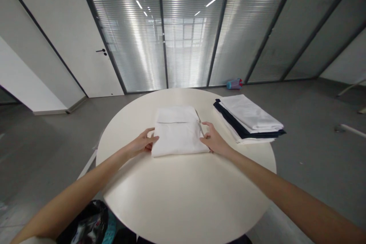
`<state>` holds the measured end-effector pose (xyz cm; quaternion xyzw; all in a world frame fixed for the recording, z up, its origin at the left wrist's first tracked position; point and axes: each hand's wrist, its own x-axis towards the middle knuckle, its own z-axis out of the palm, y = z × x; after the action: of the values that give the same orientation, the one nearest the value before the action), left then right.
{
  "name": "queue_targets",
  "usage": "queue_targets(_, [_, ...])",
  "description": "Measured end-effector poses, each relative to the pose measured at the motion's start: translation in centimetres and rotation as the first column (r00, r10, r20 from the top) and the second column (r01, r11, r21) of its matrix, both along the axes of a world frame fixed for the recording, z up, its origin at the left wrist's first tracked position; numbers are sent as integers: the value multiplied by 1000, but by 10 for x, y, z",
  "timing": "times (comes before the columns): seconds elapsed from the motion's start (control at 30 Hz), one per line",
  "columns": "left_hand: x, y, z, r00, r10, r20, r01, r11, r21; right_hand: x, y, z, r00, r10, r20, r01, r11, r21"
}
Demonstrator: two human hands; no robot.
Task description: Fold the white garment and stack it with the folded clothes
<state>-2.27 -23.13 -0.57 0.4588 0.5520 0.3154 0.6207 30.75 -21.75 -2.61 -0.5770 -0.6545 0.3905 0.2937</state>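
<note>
A white cloth garment (180,137), folded into a neat rectangle, lies flat in the middle of the round table, with a fold line running across its upper part. My left hand (145,140) grips its left edge, thumb on top and fingers tucked beneath. On the opposite side my right hand (211,137) pinches the right edge, thumb over the cloth and the index finger stretched out along it. The exact kind of garment cannot be made out.
A pile of folded white and dark navy cloths (251,120) sits at the table's right edge. The round cream table (177,194) stands before a glass partition. Below left is a bin with a black bag (94,213). A blue and red object (234,84) lies on the floor.
</note>
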Motion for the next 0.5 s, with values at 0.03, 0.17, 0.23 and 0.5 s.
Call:
queue_targets(0.03, [-1, -5, 0, 998, 42, 41, -44, 997, 56, 1, -2, 1, 1000, -1, 16, 1, 1000, 0])
queue_targets(0.17, [-4, -13, -4, 988, -92, 121, 66, 976, 209, -1, -7, 6, 993, -13, 114, 14, 1000, -9])
queue_targets(0.23, [-5, -9, -6, 984, -161, 81, 143, 971, 192, -2, -7, 7, 989, -12, 150, 12, 1000, -3])
queue_targets(0.5, [0, -3, -9, 992, -47, 113, 37, 996, 84, -1, -2, 2, 972, -52, 228, 56, 998, -13])
